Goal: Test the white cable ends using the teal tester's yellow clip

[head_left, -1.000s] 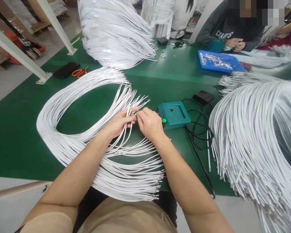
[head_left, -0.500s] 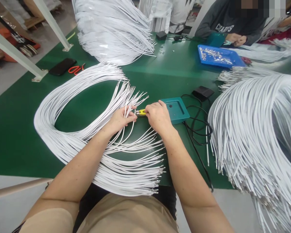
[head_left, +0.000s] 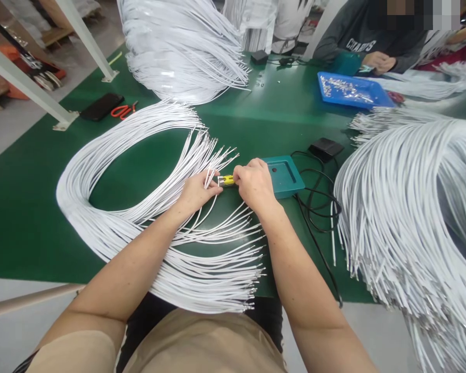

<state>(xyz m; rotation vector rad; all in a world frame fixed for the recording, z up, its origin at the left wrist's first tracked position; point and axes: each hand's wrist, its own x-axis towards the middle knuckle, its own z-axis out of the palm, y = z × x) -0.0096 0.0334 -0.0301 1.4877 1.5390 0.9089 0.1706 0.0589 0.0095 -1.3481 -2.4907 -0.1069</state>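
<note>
My left hand (head_left: 197, 191) pinches a white wire (head_left: 207, 209) near its end, above a loop of many such wires (head_left: 75, 178) with metal tips. My right hand (head_left: 255, 185) is closed around a small yellow tool with a metal tip (head_left: 228, 180); its rear is hidden in my fingers. The tool's tip meets the wire right at my left fingertips. Whether the tip grips the wire I cannot tell. Just behind my right hand lies a teal tray-like box (head_left: 289, 176).
Big bundles of white wire lie at the back (head_left: 178, 52) and on the right (head_left: 388, 202). Black cables (head_left: 314, 207) curl beside the teal box, near a black box (head_left: 326, 149). A blue tray (head_left: 353, 92) holds small metal parts. A co-worker's hands (head_left: 380, 62) are across the table.
My left fingers have closed in nearer the tool, and fewer loose wires show around them. The yellow tool looks turned slightly, showing more of its face. My right hand stays nearly in place.
</note>
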